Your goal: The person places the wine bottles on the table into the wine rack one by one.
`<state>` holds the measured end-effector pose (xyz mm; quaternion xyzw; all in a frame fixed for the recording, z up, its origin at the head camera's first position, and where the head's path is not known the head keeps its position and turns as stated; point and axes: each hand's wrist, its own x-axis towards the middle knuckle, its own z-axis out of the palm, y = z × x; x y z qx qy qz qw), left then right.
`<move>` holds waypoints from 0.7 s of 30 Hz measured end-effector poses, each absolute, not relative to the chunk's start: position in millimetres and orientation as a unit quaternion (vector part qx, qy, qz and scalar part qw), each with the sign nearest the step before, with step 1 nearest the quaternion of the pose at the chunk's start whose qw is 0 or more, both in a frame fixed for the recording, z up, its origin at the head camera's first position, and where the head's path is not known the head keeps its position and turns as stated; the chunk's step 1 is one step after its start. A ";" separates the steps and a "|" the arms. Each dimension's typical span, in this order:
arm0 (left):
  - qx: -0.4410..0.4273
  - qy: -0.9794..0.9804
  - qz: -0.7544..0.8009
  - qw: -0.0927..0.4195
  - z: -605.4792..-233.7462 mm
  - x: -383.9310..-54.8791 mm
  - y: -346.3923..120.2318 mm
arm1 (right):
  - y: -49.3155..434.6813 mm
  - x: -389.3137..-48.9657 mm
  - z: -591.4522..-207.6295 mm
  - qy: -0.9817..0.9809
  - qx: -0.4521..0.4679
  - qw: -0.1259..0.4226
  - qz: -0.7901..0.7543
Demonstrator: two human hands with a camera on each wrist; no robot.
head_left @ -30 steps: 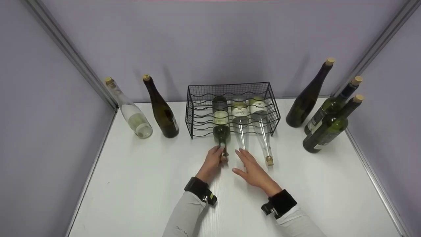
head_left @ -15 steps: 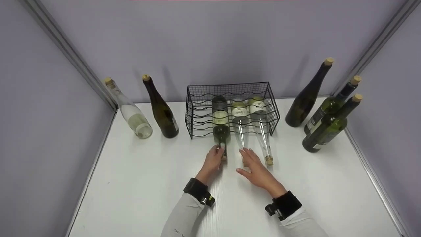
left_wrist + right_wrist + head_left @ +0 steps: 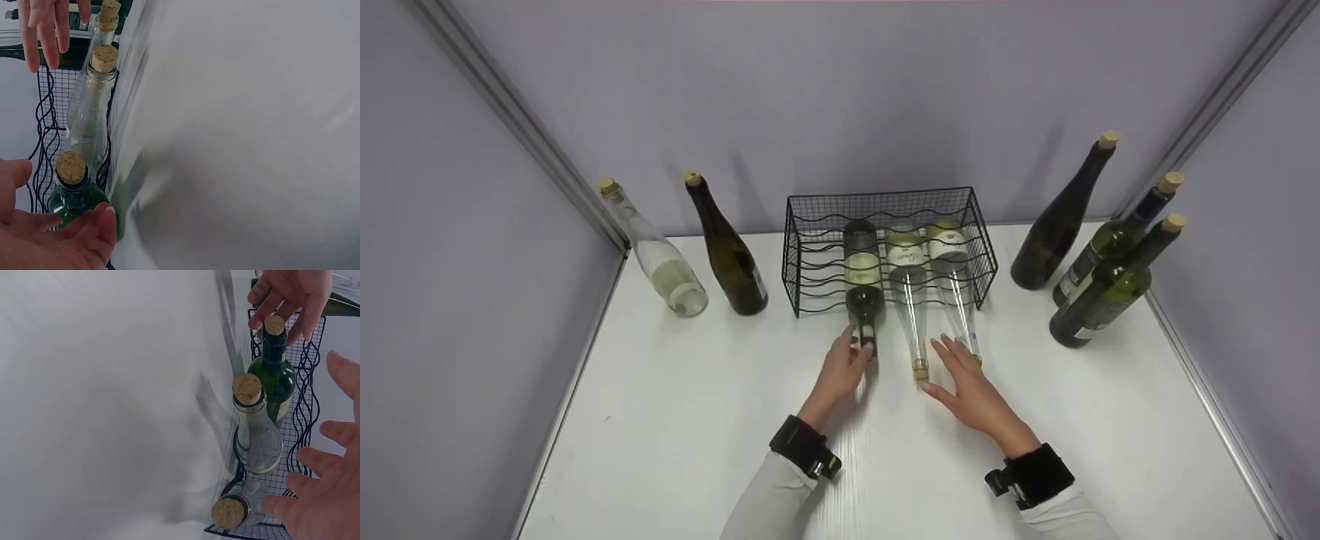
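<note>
A green wine bottle (image 3: 864, 301) lies in a black wire rack (image 3: 840, 204), its corked neck toward me. My left hand (image 3: 838, 375) is beside that neck; in the left wrist view its thumb and fingers (image 3: 93, 233) stand loosely around it, apart from each other. Two clear bottles lie to the right in the rack, the middle one (image 3: 910, 292) and the right one (image 3: 955, 274), both with corks. Over the right bottle's neck hovers my right hand (image 3: 979, 397), its fingers spread and holding nothing. Whether it touches the glass I cannot tell.
Left of the rack stand a clear bottle (image 3: 675, 277) and a dark brown one (image 3: 739, 274). On the right are a dark bottle (image 3: 1054, 232) and two green ones, the nearer (image 3: 1110, 292) in front. Walls enclose the white table (image 3: 675, 450).
My right hand has moved right, from the middle clear bottle's neck to the right one's, uncovering the middle cork. My left fingers have loosened from the green bottle's neck. The bottles stay put.
</note>
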<state>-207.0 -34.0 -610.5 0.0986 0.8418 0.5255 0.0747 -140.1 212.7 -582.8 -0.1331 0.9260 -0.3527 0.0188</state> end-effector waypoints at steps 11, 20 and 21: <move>0.170 0.903 0.395 0.022 -599.2 -193.5 -36.9 | 238.2 -137.4 -582.4 0.927 -0.100 -0.002 -0.360; 0.196 0.908 0.370 -0.001 -590.8 -187.5 -28.4 | 254.9 -138.8 -582.5 0.915 -0.067 -0.014 -0.398; 0.198 0.908 0.368 -0.002 -589.7 -186.4 -26.9 | 257.4 -139.4 -583.5 0.912 -0.059 -0.018 -0.406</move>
